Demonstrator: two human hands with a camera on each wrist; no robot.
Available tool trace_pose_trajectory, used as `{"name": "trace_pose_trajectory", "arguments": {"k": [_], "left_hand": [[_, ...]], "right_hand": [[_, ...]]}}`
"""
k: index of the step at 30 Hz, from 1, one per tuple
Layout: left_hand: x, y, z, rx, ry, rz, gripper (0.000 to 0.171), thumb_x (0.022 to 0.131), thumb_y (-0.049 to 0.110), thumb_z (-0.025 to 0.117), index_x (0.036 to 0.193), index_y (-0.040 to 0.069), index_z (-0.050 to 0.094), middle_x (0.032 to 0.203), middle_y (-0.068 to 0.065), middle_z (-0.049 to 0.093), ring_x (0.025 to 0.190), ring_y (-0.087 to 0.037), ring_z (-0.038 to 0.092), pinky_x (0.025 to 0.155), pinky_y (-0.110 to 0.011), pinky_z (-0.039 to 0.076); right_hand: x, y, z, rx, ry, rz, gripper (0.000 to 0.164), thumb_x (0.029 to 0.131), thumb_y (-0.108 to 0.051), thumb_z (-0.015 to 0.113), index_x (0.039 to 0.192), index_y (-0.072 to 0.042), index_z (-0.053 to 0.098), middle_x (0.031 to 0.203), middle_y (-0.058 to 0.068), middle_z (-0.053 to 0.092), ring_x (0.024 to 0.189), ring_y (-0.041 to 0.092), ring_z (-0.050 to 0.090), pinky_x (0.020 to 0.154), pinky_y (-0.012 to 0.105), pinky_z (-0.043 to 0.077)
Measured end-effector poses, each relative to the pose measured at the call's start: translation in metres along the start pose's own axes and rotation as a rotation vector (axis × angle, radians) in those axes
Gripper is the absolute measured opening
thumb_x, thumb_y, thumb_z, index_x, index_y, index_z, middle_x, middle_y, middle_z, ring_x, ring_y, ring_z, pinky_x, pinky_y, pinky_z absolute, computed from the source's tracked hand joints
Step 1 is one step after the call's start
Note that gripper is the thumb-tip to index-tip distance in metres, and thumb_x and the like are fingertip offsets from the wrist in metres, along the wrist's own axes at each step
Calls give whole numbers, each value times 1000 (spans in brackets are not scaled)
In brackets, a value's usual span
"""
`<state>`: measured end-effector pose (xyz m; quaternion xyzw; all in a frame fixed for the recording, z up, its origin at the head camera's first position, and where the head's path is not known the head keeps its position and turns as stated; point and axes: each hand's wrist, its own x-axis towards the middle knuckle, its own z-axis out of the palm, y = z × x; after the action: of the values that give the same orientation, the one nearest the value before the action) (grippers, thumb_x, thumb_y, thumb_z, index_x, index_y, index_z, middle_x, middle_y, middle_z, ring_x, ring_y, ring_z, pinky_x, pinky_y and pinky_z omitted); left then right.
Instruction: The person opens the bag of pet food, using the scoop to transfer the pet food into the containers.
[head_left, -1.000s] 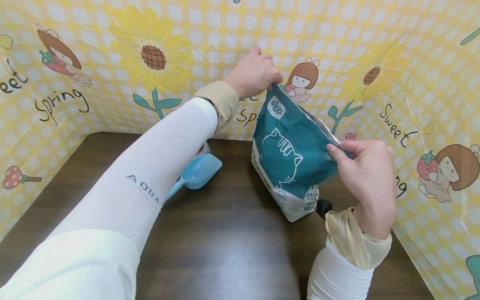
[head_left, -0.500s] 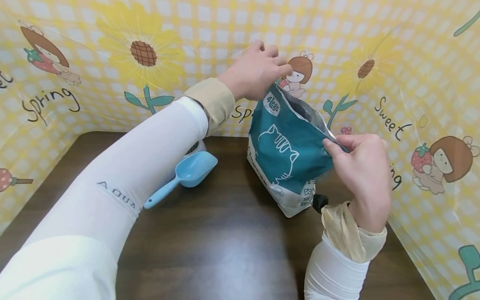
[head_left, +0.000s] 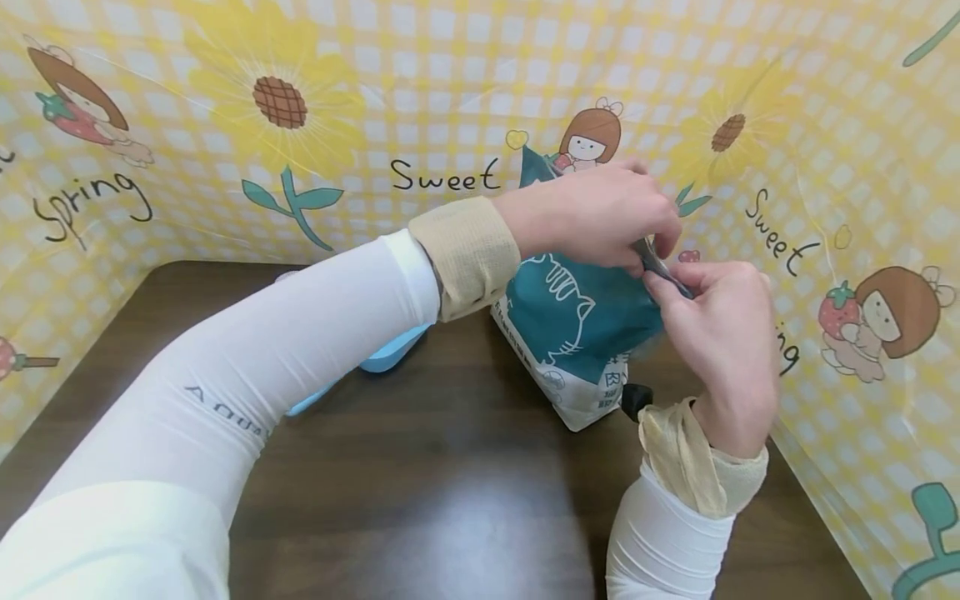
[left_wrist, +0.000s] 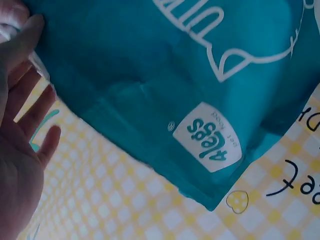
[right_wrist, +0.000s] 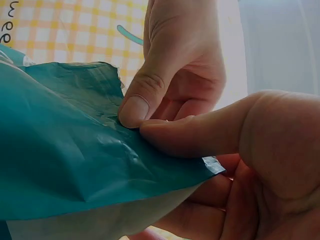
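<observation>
A teal and white pet food bag [head_left: 611, 317] with a cat outline stands on the dark table. My left hand [head_left: 600, 208] reaches across its top and pinches the upper edge near the right corner. Right beside those fingertips, my right hand [head_left: 723, 333] pinches that corner between thumb and fingers. Both thumbs press on the teal film [right_wrist: 80, 145] in the right wrist view, nearly touching each other. The far top corner with the "4Legs" label [left_wrist: 210, 140] sticks up free in the left wrist view. Most of the bag's mouth is hidden behind my left hand.
A light blue scoop [head_left: 390, 352] lies on the table [head_left: 420, 500], mostly covered by my left sleeve. A bit of a pale container [head_left: 287, 276] shows behind that arm. Yellow checked cloth [head_left: 442, 100] hangs close behind and on both sides.
My left hand has let go of the bag's far left corner and moved right along the mouth to the right corner. My right hand keeps its pinch there.
</observation>
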<state>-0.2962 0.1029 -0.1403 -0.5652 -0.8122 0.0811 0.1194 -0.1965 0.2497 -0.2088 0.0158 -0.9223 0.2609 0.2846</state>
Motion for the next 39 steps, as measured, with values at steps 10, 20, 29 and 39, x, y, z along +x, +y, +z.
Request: {"name": "trace_pose_trajectory", "arguments": {"k": [10, 20, 29, 39], "left_hand": [[3, 4, 7, -5, 52, -25, 9, 91, 29, 71, 94, 23, 78, 91, 7, 75, 84, -10, 60, 79, -29, 54], [2, 5, 10, -20, 67, -37, 15, 90, 38, 71, 93, 25, 77, 86, 9, 70, 82, -9, 59, 74, -27, 54], [-1, 0, 16, -130, 65, -28, 21, 91, 40, 68, 103, 26, 77, 98, 10, 75, 88, -2, 62, 81, -21, 54], [-1, -23, 17, -190, 46, 28, 23, 88, 40, 72, 100, 22, 77, 94, 10, 74, 83, 1, 60, 80, -19, 53]], "right_hand": [[1, 0, 2, -18, 19, 6, 54, 92, -38, 66, 48, -7, 61, 40, -5, 31, 35, 16, 32, 31, 25, 16], [1, -4, 1, -41, -9, 44, 30, 93, -32, 61, 83, -11, 81, 48, 4, 53, 46, 21, 46, 34, 27, 27], [1, -4, 1, -40, -7, 37, 28, 93, -31, 60, 99, -13, 82, 62, 10, 68, 50, 21, 48, 36, 27, 30], [4, -5, 5, 17, -75, 53, 27, 94, -25, 60, 99, -5, 78, 75, 16, 71, 64, 23, 52, 47, 30, 38]]}}
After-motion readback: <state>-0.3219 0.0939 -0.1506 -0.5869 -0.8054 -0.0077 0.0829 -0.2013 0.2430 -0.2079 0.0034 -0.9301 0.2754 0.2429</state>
